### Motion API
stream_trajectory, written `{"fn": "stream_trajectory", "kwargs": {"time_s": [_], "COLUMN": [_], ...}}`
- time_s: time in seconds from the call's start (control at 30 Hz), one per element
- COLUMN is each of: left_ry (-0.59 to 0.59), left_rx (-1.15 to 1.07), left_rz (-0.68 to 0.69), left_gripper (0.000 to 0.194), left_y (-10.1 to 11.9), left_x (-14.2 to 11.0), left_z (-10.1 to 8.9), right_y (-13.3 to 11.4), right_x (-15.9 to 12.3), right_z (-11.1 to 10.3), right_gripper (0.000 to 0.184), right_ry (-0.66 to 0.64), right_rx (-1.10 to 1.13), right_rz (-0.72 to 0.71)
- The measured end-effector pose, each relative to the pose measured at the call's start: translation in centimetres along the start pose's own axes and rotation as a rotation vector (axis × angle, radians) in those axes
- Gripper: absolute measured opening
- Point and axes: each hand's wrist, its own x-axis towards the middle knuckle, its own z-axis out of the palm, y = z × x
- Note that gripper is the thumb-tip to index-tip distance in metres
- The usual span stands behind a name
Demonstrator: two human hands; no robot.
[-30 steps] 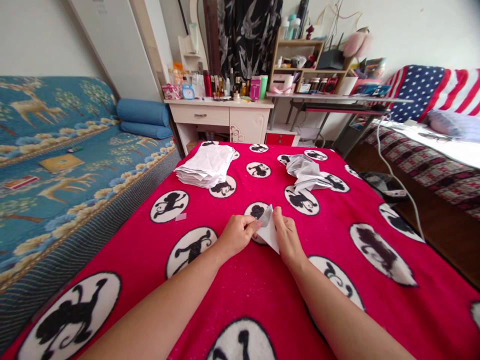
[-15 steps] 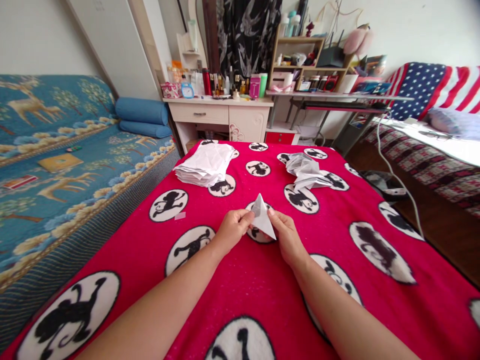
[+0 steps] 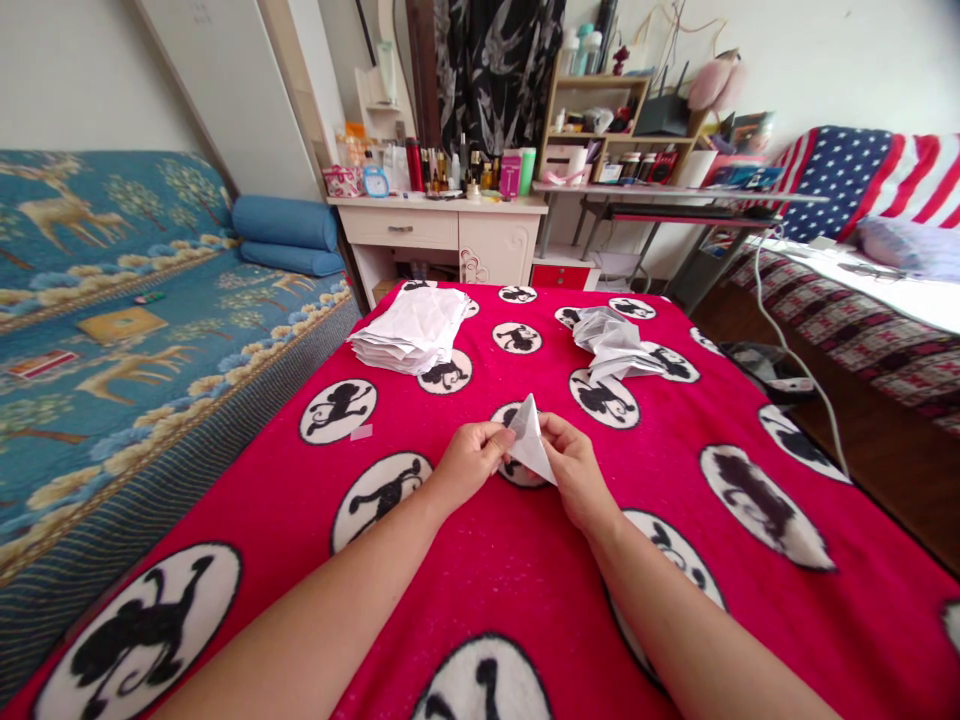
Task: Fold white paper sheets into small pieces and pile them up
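A small piece of folded white paper [image 3: 531,445], pointed at the top, is held up between my two hands just above the red cloth [image 3: 480,580]. My left hand [image 3: 474,458] pinches its left side between thumb and fingers. On the opposite side, my right hand [image 3: 574,468] grips the paper, with its fingertips partly hidden behind it. A stack of white paper sheets [image 3: 411,328] lies beyond my left hand. Farther back on the right, several folded papers [image 3: 611,342] lie in a loose heap.
A tiny pale scrap [image 3: 361,432] lies on the cloth left of my hands. To the left stands a blue patterned sofa [image 3: 187,330]. Behind the table are a white dresser [image 3: 405,230] crowded with bottles and a desk [image 3: 675,190]. A white cable [image 3: 787,345] hangs at right.
The folded paper has turned, and its tip has shifted slightly right. My right fingers have moved up and behind its right side. The stack and heap have stayed put.
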Motion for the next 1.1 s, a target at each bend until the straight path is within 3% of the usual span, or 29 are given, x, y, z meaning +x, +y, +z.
{"fn": "stream_trajectory", "kwargs": {"time_s": [0.1,0.17,0.2,0.27,0.33,0.47,0.73,0.93,1.1], "left_ry": [-0.006,0.058,0.104,0.166,0.152,0.066,0.026,0.024,-0.005], "left_rx": [0.101,0.172,0.215,0.329,0.469,0.595,0.690,0.852,0.935], "left_rz": [0.014,0.084,0.140,0.272,0.414,0.625,0.644,0.686,0.624], "left_gripper": [0.042,0.027,0.029,0.051,0.056,0.031,0.013,0.009,0.014], "left_y": [0.0,0.1,0.2,0.5,0.9,1.4,1.6,1.6,1.4], "left_x": [0.0,-0.1,-0.1,-0.3,-0.5,-0.6,-0.6,-0.5,-0.4], "left_z": [0.1,0.1,0.1,-0.1,-0.3,-0.7,-1.4,-1.7,-2.0], "right_y": [0.0,-0.1,-0.1,-0.3,-0.4,-0.3,-0.4,-0.5,-0.3], "right_x": [0.1,0.2,0.3,0.5,0.7,1.1,1.3,0.5,0.0], "right_z": [-0.1,-0.4,-0.6,-0.9,-1.2,-1.7,-2.0,-1.2,-0.8], "right_gripper": [0.039,0.039,0.039,0.039,0.039,0.038,0.038,0.046,0.047], "right_ry": [0.009,0.031,0.030,-0.004,-0.051,-0.111,-0.219,-0.098,0.020], "right_rx": [-0.008,-0.005,-0.006,-0.028,-0.064,-0.118,-0.215,-0.177,-0.395], "right_rz": [-0.021,-0.014,0.003,0.059,0.120,0.171,0.155,0.011,-0.173]}}
